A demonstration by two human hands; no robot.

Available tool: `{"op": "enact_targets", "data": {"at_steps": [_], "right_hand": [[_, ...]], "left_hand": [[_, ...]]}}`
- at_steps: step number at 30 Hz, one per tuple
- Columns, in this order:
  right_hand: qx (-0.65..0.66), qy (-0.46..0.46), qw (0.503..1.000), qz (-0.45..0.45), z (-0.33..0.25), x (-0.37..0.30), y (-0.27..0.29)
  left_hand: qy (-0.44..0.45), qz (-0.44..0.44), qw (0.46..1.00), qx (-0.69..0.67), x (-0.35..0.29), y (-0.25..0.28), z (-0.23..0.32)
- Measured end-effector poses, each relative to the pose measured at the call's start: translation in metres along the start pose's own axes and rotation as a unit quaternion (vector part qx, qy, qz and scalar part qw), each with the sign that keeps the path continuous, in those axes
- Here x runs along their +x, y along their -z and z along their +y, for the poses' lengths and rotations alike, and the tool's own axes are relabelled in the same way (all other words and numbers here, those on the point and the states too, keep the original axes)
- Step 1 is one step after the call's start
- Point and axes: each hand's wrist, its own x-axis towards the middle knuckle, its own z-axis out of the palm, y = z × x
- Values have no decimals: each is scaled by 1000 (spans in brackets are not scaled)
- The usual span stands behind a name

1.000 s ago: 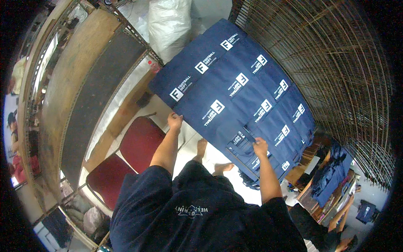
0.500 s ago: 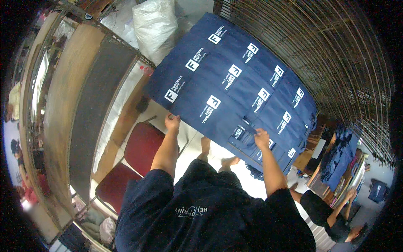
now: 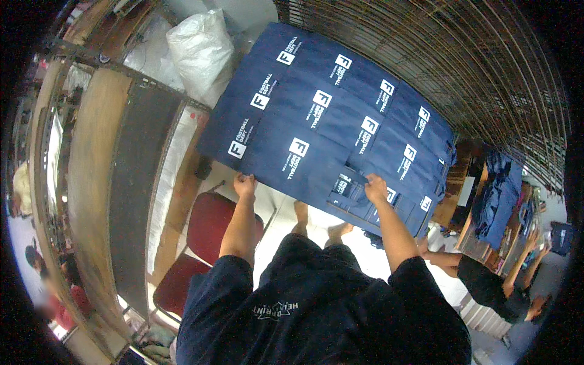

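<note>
Navy fabric pieces (image 3: 347,97) with white prints lie spread in overlapping rows, covering the surface before me. At their near left edge, my left hand (image 3: 244,184) has its fingers closed on the border of one piece. My right hand (image 3: 376,188) is farther right over the near part of the rows, its fingers pinched on the edge of a navy piece. Just left of that hand, a gap between layers shows a folded printed part (image 3: 345,180). The fingertips are partly hidden, and I cannot tell how many layers either hand grips.
Metal wire racks (image 3: 426,42) stand along the far right side. Two red-seated chairs (image 3: 213,222) are near my left arm, beside long shelves (image 3: 131,182). A white sack (image 3: 204,58) sits at the far left. Another person (image 3: 493,286) works at right near stacked navy fabric (image 3: 496,204).
The whole view has shifted, so the fabric and sack appear farther left. Both hands keep their closed grip at nearly the same spots on the fabric.
</note>
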Motion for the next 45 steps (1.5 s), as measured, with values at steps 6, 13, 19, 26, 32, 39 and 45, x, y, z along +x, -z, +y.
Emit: {"op": "enact_targets", "data": {"at_steps": [6, 13, 19, 26, 32, 39, 45], "right_hand": [[-47, -19, 998, -27, -8, -30, 15], [7, -57, 997, -60, 87, -85, 29], [125, -226, 954, 154, 238, -111, 62], [485, -328, 558, 588, 515, -95, 63], [429, -345, 608, 572, 526, -84, 173], [136, -432, 767, 455, 527, -89, 261], [121, -313, 811, 480, 549, -99, 273]], "left_hand": [[-26, 97, 984, 150, -33, 7, 20], [-187, -101, 904, 370, -45, 84, -57], [-48, -216, 892, 395, -102, 100, -109], [34, -385, 824, 414, -90, 54, -130], [-276, -408, 744, 451, -172, 31, -76], [-124, -386, 852, 332, -231, 72, -46], [-97, -355, 883, 289, -243, 94, -56]]}}
